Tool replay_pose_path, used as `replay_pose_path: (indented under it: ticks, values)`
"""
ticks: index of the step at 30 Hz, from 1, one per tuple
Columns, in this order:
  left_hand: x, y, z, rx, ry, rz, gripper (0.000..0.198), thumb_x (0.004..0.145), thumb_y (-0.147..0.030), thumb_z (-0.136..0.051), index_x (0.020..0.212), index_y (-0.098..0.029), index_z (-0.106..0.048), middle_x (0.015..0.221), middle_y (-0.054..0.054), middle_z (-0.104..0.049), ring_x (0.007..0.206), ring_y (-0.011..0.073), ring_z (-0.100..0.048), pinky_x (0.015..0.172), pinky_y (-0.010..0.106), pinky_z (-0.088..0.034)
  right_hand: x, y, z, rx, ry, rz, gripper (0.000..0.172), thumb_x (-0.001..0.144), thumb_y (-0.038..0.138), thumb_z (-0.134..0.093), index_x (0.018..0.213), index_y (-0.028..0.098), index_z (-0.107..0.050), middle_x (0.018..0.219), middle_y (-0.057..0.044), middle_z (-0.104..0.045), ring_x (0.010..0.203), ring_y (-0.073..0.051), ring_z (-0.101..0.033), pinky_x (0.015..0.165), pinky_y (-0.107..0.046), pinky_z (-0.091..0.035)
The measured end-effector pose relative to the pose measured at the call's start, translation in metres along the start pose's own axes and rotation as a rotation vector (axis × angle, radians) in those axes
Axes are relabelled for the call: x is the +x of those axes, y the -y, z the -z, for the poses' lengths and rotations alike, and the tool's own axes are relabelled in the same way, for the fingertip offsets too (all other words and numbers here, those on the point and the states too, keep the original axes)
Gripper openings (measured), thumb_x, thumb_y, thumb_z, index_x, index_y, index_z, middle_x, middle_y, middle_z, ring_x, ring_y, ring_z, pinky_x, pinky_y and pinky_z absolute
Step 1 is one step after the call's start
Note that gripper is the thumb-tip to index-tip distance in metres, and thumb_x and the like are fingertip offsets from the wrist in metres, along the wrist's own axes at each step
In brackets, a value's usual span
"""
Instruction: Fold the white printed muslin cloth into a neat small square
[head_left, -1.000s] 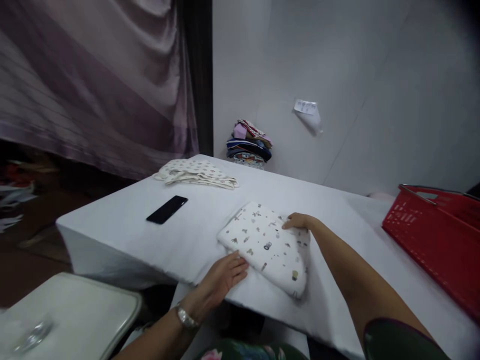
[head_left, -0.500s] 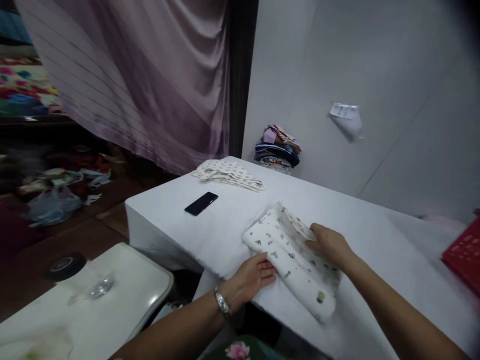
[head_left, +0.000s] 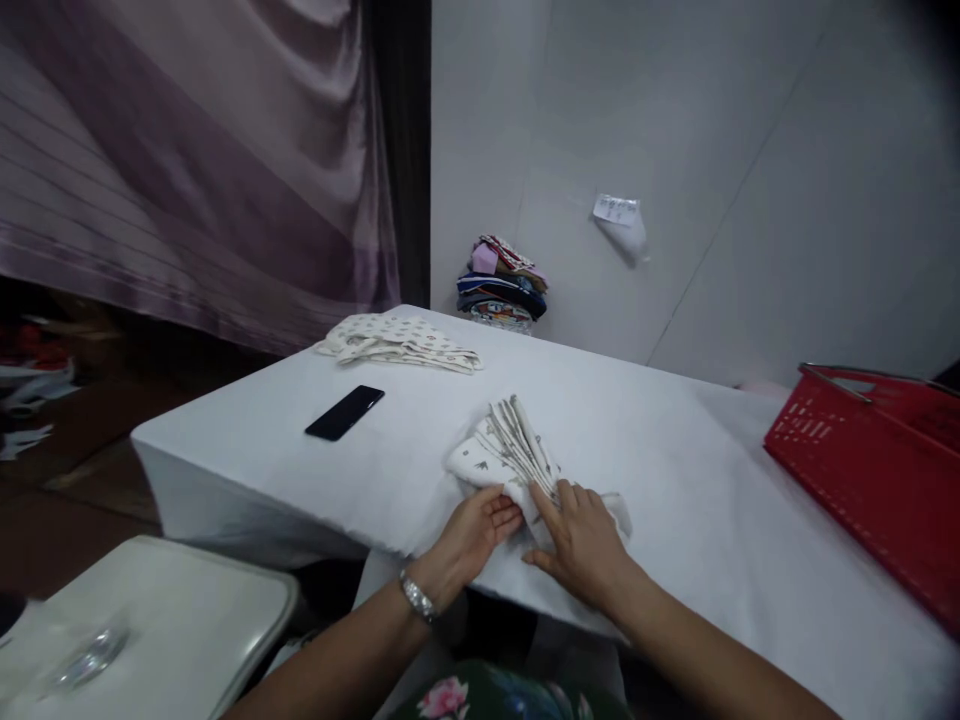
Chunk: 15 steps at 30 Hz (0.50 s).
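Note:
A white cloth with small printed motifs (head_left: 510,450) lies bunched into narrow folds near the front edge of the white table. My left hand (head_left: 474,533) is at its near left edge, palm turned up, fingers curled against the fabric; its thumb reaches onto the cloth. My right hand (head_left: 581,540) lies over the near right part of the cloth, fingers on the folds and thumb held apart. A second printed cloth (head_left: 397,342) rests loosely folded near the table's far left corner.
A black phone (head_left: 345,413) lies on the table (head_left: 262,440) at left. A red basket (head_left: 870,470) stands at right. Stacked folded fabrics (head_left: 502,285) sit by the wall. A pale stool or small table (head_left: 180,610) is at lower left.
The cloth has gone from a flat folded shape to bunched narrow folds. My right hand has come down onto it, closer to my left hand. The view has turned right, showing more red basket.

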<state>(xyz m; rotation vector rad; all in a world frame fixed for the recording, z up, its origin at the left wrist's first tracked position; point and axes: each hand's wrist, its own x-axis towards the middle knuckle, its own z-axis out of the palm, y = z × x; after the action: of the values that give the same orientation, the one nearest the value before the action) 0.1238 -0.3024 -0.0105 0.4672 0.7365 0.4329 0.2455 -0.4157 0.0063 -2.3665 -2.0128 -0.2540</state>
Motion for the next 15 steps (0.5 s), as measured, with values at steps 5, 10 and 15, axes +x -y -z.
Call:
replay_pose_path:
  ticks: [5,10,15]
  values:
    - [0.001,-0.008,-0.01,0.03,0.041,-0.025,0.008,0.08,-0.015,-0.053,0.075,-0.012,-0.059,0.078,0.009,-0.065,0.078,0.017,-0.064,0.093,0.034,-0.047,0.003,-0.002,0.002,-0.036,0.021,-0.074,0.063,0.077,0.032,-0.062,0.135,0.02,-0.041,0.107,-0.018,-0.053,0.09,-0.031,-0.049,0.078,-0.044,-0.038]
    - [0.01,-0.019,-0.017,0.139,0.136,-0.032,0.007,0.078,-0.016,-0.055,0.085,-0.014,-0.058,0.093,0.01,-0.067,0.094,0.0216,-0.065,0.096,0.037,-0.046,0.025,-0.042,0.019,0.203,0.069,-0.162,0.057,0.076,0.021,-0.052,0.132,0.025,-0.045,0.102,-0.01,-0.057,0.089,-0.026,-0.054,0.078,-0.037,-0.04]
    - [0.03,-0.018,-0.01,0.444,0.153,-0.138,0.039,0.068,-0.032,-0.065,0.104,-0.018,-0.058,0.106,0.008,-0.067,0.1,0.0263,-0.063,0.097,0.04,-0.046,0.037,-0.105,0.028,0.905,0.038,-0.462,0.051,0.064,0.023,-0.063,0.115,0.026,-0.059,0.094,0.001,-0.062,0.087,-0.019,-0.057,0.076,-0.029,-0.044]
